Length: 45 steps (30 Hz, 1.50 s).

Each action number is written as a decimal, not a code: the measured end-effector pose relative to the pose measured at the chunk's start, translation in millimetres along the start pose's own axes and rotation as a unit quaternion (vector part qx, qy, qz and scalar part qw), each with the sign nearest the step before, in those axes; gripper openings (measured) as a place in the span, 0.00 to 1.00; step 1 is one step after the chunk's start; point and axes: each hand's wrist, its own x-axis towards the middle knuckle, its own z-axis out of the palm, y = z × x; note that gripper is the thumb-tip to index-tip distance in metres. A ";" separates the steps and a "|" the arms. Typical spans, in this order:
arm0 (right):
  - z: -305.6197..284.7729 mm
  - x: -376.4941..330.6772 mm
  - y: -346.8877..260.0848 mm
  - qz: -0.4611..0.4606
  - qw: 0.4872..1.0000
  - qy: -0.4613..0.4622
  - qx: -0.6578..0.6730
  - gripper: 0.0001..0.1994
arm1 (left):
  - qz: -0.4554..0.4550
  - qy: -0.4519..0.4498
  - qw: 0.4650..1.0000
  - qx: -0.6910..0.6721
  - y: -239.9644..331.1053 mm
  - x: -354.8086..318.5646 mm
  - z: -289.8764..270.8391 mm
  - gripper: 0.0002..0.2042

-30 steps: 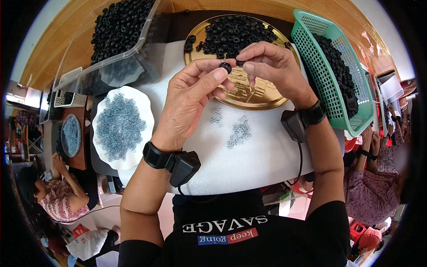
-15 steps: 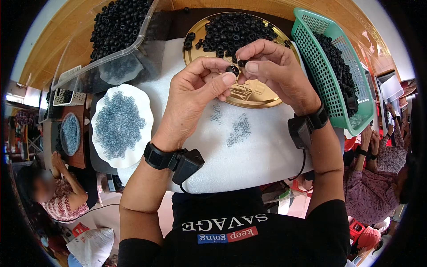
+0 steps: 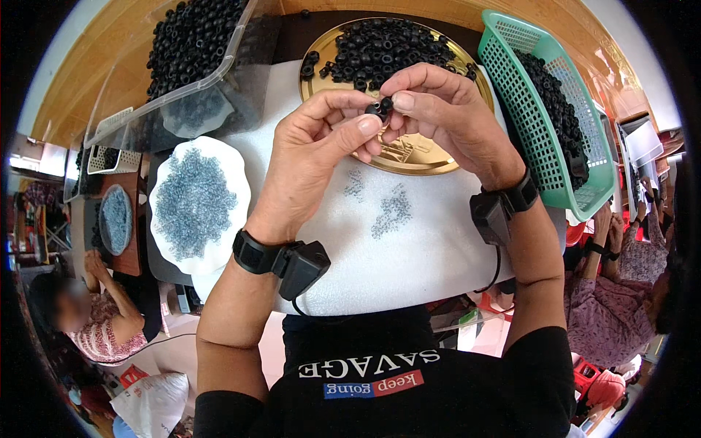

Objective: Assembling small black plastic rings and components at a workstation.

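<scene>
Over the near edge of a round gold tray (image 3: 319,89), my two hands meet at the fingertips. My left hand (image 3: 310,139) pinches a black ball-shaped plastic piece (image 3: 374,111) between thumb and index finger. Against it, my right hand (image 3: 453,109) holds a smaller black plastic piece (image 3: 387,104) in its fingertips. The two pieces touch or nearly touch; whether one sits inside the other I cannot tell. Black hollow pieces (image 3: 387,55) are heaped on the tray. Tiny grey spring-like coils (image 3: 393,212) lie loose on the white foam sheet (image 3: 314,270) below my hands.
A white scalloped plate (image 3: 243,186) with many bluish-grey coils stands at left. Behind it is a clear plastic bin (image 3: 232,62) of black pieces. A green basket (image 3: 599,164) holding more black pieces stands at right. Other people (image 3: 109,306) sit on both sides.
My right hand has moved slightly left, bringing the smaller black piece up against the ball-shaped one. My left hand has shifted a little to the left.
</scene>
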 end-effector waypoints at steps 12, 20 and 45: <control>10.1 -3.5 -14.6 -0.133 0.977 0.026 -0.165 0.09 | -0.057 -0.048 0.991 -0.114 3.9 -0.3 1.7 0.12; 9.0 -5.1 -15.9 -0.139 0.958 -0.016 -0.249 0.08 | -0.066 -0.046 0.995 -0.064 3.1 -0.9 0.0 0.11; 11.8 -9.3 -21.6 -0.119 0.962 -0.002 -0.245 0.09 | -0.051 -0.061 0.996 -0.039 2.3 -1.2 1.1 0.12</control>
